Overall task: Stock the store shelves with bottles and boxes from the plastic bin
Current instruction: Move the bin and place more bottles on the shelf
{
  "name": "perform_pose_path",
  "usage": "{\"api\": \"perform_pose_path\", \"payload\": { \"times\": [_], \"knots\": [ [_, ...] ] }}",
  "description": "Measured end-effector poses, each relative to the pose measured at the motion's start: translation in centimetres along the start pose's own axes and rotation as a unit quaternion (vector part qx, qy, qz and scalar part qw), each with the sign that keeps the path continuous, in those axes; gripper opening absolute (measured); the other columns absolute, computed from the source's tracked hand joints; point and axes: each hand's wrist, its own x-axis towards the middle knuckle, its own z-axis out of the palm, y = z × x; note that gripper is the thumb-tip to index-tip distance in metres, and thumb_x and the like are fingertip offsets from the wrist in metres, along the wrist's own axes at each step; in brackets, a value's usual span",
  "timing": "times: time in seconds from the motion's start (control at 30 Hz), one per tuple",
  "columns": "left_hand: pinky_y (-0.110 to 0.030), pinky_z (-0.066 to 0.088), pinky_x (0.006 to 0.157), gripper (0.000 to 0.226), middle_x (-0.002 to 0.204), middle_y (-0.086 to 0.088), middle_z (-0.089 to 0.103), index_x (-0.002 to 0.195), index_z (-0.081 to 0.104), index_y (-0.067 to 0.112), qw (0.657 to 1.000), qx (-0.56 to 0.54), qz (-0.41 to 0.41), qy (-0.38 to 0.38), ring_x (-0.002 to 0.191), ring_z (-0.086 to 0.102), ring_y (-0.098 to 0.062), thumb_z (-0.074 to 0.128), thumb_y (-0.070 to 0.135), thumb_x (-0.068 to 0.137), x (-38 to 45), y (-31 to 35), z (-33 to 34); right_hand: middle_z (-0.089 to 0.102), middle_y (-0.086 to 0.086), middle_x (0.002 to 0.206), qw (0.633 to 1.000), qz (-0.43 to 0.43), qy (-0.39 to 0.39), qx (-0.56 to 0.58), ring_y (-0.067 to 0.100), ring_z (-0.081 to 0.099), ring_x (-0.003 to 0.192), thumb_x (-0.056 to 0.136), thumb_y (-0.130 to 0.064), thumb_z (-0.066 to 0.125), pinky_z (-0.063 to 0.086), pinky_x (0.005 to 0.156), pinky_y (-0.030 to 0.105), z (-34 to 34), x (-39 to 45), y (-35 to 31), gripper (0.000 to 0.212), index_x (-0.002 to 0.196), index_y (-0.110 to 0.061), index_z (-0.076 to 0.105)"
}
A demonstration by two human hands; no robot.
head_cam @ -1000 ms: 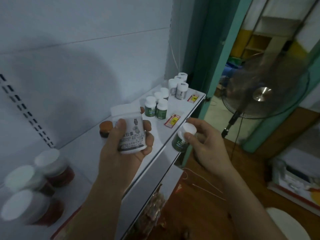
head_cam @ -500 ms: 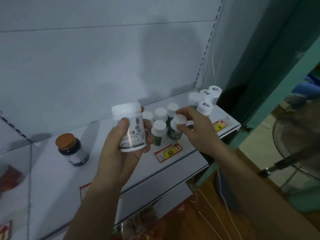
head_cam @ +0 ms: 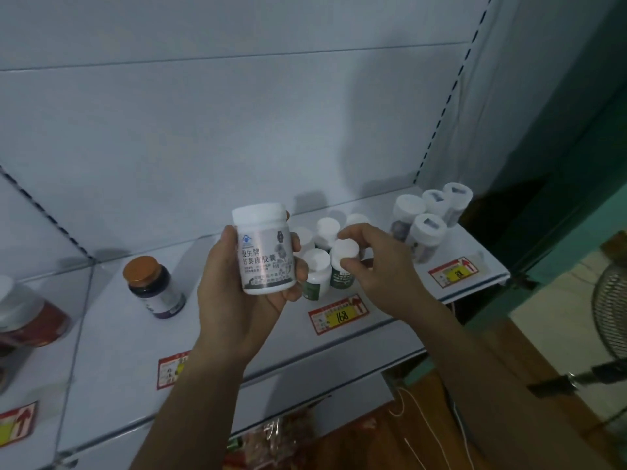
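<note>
The white metal shelf [head_cam: 237,337] runs off frame leftward. Above it, the left hand [head_cam: 244,300] grips a white-capped, Chinese-labelled white plastic bottle [head_cam: 266,249]. On it, the right hand [head_cam: 376,266] pinches a small green white-capped bottle [head_cam: 343,266], label unreadable.

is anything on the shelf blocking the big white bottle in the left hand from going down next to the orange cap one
Nothing visible does. The shelf is bare between the orange-capped bottle and the green bottles; the big white bottle hangs above that gap in the left hand.
</note>
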Motion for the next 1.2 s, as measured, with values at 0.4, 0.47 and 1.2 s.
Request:
{"api": "perform_pose_path", "payload": {
  "times": [0.4, 0.47, 1.2],
  "knots": [
    [-0.034, 0.051, 0.06, 0.056, 0.099, -0.018, 0.067, 0.122, 0.054, 0.002, 0.98, 0.198, 0.004, -0.022, 0.078, 0.064, -0.031, 0.048, 0.05, 0.094, 1.5, -1.2, 3.6, 0.064, -0.016, 0.114, 0.994, 0.003, 0.082, 0.076, 0.011, 0.062, 0.104, 0.102, -0.034, 0.052, 0.056, 0.079, 0.025, -7.0, -3.6, -8.0, 0.021, 0.121, -0.033, 0.059],
    [-0.037, 0.055, 0.064, 0.068, 0.102, -0.023, 0.067, 0.125, 0.051, 0.001, 0.976, 0.211, -0.011, -0.043, 0.081, 0.066, -0.035, 0.054, 0.056, 0.086, 1.4, -2.0, 4.4, 0.065, -0.012, 0.114, 0.993, 0.016, 0.084, 0.075, 0.014, 0.062, 0.102, 0.099, -0.036, 0.052, 0.055, 0.078, 0.026, -7.9, -4.2, -8.4, 0.023, 0.121, -0.032, 0.06],
    [-0.037, 0.043, 0.11, 0.055, 0.142, 0.009, 0.053, 0.147, 0.043, 0.024, 0.742, 0.663, 0.038, -0.094, 0.131, 0.047, -0.005, 0.058, 0.04, 0.097, 1.7, -8.0, 6.6, 0.065, -0.007, 0.114, 0.99, 0.043, 0.036, -0.127, 0.011, 0.064, 0.101, 0.094, -0.029, 0.065, 0.058, 0.085, 0.038, -19.6, -3.4, -5.3, 0.024, 0.116, -0.028, 0.058]
  ]
}}
